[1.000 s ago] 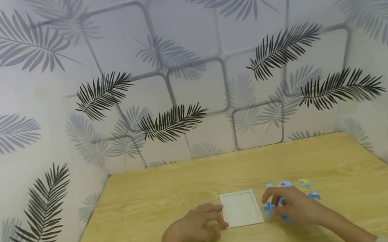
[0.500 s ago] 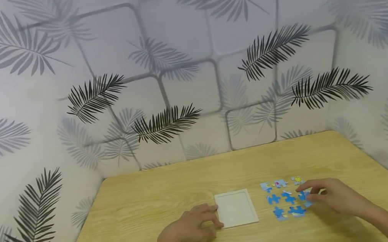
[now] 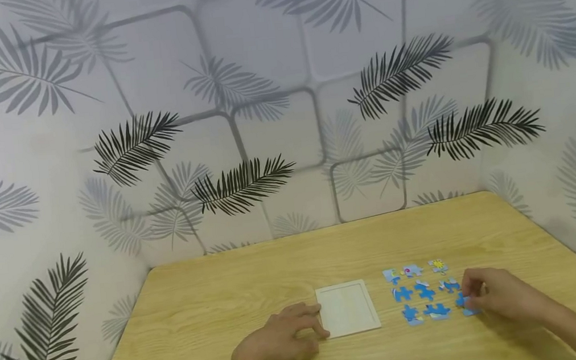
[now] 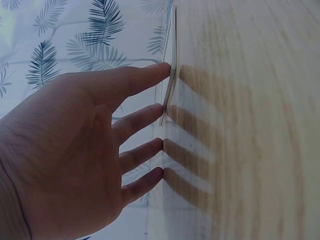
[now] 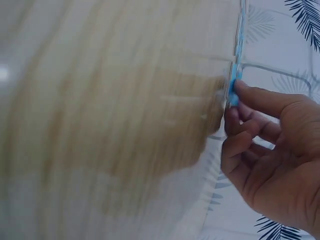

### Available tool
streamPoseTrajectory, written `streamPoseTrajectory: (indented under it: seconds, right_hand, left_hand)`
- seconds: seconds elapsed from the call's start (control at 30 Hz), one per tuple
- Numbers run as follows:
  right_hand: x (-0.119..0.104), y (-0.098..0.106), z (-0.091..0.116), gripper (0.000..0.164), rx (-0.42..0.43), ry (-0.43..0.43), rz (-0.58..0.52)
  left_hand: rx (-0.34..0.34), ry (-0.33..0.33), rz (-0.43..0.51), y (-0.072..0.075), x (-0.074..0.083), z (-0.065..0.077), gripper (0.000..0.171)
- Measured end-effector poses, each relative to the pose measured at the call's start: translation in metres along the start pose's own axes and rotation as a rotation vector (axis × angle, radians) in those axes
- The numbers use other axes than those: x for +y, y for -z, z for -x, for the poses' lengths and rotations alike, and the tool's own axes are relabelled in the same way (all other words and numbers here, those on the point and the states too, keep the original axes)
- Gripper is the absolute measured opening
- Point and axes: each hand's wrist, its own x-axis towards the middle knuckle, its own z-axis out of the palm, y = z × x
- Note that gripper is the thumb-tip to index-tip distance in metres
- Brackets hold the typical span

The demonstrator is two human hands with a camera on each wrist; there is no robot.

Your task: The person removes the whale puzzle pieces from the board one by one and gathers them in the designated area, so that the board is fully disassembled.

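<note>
My right hand (image 3: pixel 503 294) pinches a blue puzzle piece (image 3: pixel 470 308) at the near right corner of a loose group of pieces. In the right wrist view, thumb and fingertips meet at the edge of that piece (image 5: pixel 233 85), low at the table surface. Several other pieces lie apart in rough rows, among them one with a yellow sun (image 3: pixel 437 265) and a plain blue one (image 3: pixel 411 314). A square pale puzzle tray (image 3: pixel 348 309) lies left of them. My left hand (image 3: pixel 283 336) touches the tray's left edge, its fingers extended and spread in the left wrist view (image 4: pixel 100 135).
The wood-grain table (image 3: pixel 236 287) extends to the left of and behind the tray. Walls with a leaf pattern (image 3: pixel 285 146) close in the back and both sides.
My right hand has moved right from near the tray to the near right corner of the pieces and now pinches one there. The left hand stays at the tray. The view has shifted slightly.
</note>
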Motion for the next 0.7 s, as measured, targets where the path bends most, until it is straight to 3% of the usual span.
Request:
streamPoseTrajectory:
  seconds: [0.37, 0.57, 0.7]
  right_hand:
    - [-0.002, 0.001, -0.014, 0.016, -0.027, -0.001, 0.025]
    - [-0.016, 0.002, -0.011, 0.003, 0.087, -0.038, 0.031]
    - [-0.030, 0.010, -0.012, 0.017, 0.239, 0.006, 0.057]
  left_hand:
    - [0.004, 0.020, -0.020, 0.005, 0.001, 0.001, 0.018]
    - [0.007, 0.014, -0.043, 0.004, 0.001, -0.002, 0.017]
    - [0.099, -0.060, -0.093, 0.004, 0.000, -0.003, 0.027]
